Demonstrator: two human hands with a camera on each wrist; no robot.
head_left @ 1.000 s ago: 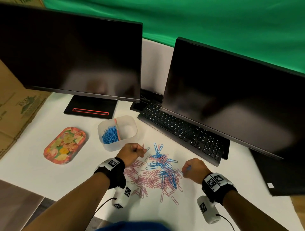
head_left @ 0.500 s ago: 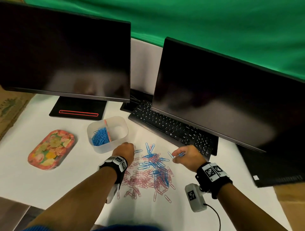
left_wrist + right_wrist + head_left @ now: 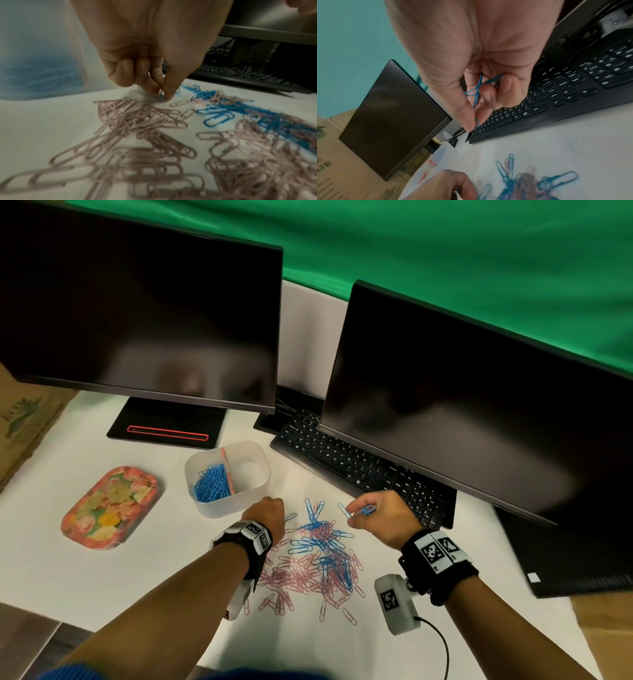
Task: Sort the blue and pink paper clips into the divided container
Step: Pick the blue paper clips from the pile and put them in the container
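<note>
A heap of pink and blue paper clips point(image 3: 315, 563) point(image 3: 154, 135) lies on the white table. The translucent divided container point(image 3: 253, 494) stands behind it to the left, with blue clips point(image 3: 212, 484) in its left compartment; the right compartment looks bare. My left hand point(image 3: 267, 515) point(image 3: 163, 93) is down at the heap's far left edge, thumb and fingertips pinching a blue clip point(image 3: 162, 94) that lies on the table. My right hand point(image 3: 356, 515) point(image 3: 475, 121) hovers above the heap's far right side and holds several blue clips point(image 3: 356, 511) point(image 3: 479, 88) in curled fingers.
A black keyboard point(image 3: 359, 470) lies right behind the heap under the right monitor point(image 3: 462, 412). The left monitor point(image 3: 137, 320) and its stand point(image 3: 168, 426) are behind the container. A floral tray point(image 3: 109, 508) sits to the left. Cardboard boxes point(image 3: 20, 433) line the table's left edge.
My right hand rose from the heap's right side and moved toward the keyboard with blue clips. My left hand shifted forward to the heap's far left edge, close to the container.
</note>
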